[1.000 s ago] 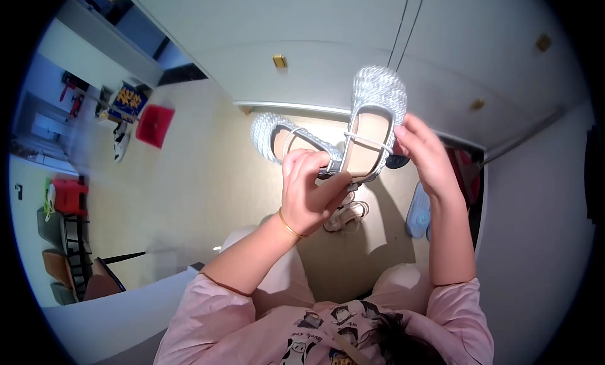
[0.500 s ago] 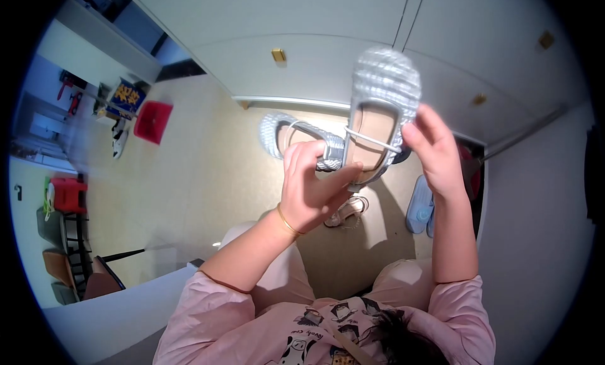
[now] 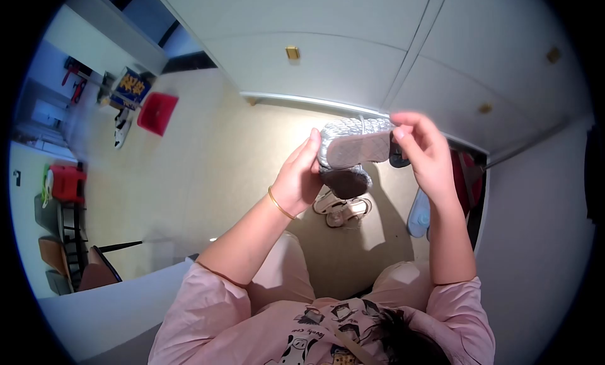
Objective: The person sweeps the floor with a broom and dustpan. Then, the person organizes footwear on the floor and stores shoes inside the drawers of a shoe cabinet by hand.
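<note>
Two silver woven flat shoes are in front of me, tilted to show their soles. My left hand (image 3: 300,176) is closed around their left ends. The upper shoe (image 3: 359,149) lies sideways with its brownish sole facing me. Just below it, the lower shoe (image 3: 346,183) shows a darker sole. At the right end of the upper shoe, my right hand (image 3: 426,156) pinches its edge between thumb and fingers. Beneath the shoes, a pair of beige strappy sandals (image 3: 342,214) rests on the floor.
A white cabinet (image 3: 328,69) with gold knobs stands ahead. Blue slippers (image 3: 418,215) lie at right, near a dark object (image 3: 398,156) partly behind my right hand. A red bin (image 3: 157,112) and a black-and-white shoe (image 3: 121,129) are far left; chairs (image 3: 55,255) stand lower left.
The shoe that was held upright with its insole showing has been lowered and turned, so its sole now faces me. Both shoes are now stacked together in my left hand.
</note>
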A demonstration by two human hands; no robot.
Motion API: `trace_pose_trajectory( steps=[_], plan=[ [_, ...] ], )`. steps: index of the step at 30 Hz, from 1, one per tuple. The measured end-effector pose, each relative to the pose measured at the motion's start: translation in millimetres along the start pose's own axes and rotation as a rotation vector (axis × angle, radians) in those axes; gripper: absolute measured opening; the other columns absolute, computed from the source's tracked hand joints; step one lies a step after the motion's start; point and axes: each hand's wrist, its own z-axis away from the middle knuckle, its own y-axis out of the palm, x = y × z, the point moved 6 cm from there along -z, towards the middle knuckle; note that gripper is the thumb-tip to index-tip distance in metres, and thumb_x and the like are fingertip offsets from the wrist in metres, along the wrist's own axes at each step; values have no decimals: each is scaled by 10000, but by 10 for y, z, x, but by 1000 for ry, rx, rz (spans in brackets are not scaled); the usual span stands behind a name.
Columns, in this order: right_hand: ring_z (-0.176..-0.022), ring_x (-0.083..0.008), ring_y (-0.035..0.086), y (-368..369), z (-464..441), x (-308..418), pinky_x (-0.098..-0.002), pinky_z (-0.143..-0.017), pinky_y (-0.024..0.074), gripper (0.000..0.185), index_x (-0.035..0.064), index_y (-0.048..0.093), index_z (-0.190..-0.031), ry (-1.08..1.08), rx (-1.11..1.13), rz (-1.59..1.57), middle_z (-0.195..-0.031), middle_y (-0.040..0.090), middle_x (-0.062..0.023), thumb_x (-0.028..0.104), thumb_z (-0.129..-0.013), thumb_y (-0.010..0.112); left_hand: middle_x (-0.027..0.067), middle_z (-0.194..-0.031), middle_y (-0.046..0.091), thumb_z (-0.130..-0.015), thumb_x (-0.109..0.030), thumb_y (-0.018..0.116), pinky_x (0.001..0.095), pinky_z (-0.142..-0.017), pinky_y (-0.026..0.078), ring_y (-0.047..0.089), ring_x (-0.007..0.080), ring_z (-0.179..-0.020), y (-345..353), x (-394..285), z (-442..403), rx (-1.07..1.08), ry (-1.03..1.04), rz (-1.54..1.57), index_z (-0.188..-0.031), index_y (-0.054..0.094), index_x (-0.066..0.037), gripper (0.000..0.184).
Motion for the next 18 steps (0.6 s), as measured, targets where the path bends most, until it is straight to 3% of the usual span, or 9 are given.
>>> trace_pose_trajectory(
  steps=[2,4,11,14,15,18],
  plan=[
    [-766,-31,475,32,-16,15,-188,-701,408,182,10,615,-1108,-3,-3,-10,-835,524,50,72,-939,592,74,-1157,613,-1021,-461,387,339,-969,435,578,156,-1062,256,-134,34,286,14,232,-1223,558,-48,491],
    [-765,-33,477,64,-22,7,-190,-701,407,165,11,620,-1091,-6,-2,-22,-822,526,50,73,-941,588,58,-1150,618,-1017,-476,383,356,-971,432,580,177,-1060,148,-120,110,-264,-36,37,-1237,556,-67,496],
    [-702,-22,458,324,-150,-24,-172,-617,367,137,21,629,-1051,-28,0,-36,-791,544,40,98,-953,573,49,-1098,640,-1027,-458,362,346,-934,456,593,175,-1026,-95,-346,217,-369,-29,130,-1225,563,-68,481],
    [-637,-22,456,453,-384,-313,-163,-566,355,142,42,628,-1039,15,-50,-163,-777,564,24,135,-969,546,32,-1081,619,-1040,-392,375,319,-872,486,591,160,-939,-258,-614,357,-586,99,-26,-1173,563,-86,382],
    [-677,-41,502,496,-539,-564,-168,-602,380,171,46,628,-1073,113,-58,-208,-837,606,6,150,-971,540,32,-1081,619,-1040,-392,375,319,-872,486,591,160,-939,-329,-694,368,-573,116,-27,-1173,563,-86,382],
    [-856,-100,559,881,-1028,-1044,-205,-717,430,280,57,561,-1218,361,34,-422,-1020,629,-19,176,-965,548,53,-1094,622,-1044,-411,333,339,-886,513,606,172,-969,-813,-781,537,-881,179,-42,-1205,537,-71,428]
  ],
)
